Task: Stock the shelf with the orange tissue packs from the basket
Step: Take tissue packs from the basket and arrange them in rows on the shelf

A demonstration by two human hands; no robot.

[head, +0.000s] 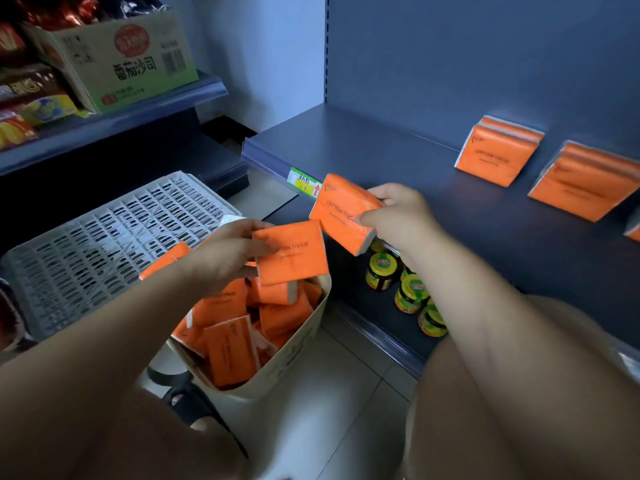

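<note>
A tissue pack in each of my hands, above the basket.

My left hand (221,252) pinches one orange pack (292,252) over the basket (294,344); my right hand (398,216) grips another pack (343,213) at the shelf (398,157) edge.

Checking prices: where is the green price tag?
Head view: the green price tag sits on the shelf edge, just left of the tissue pack in the right hand.
</note>
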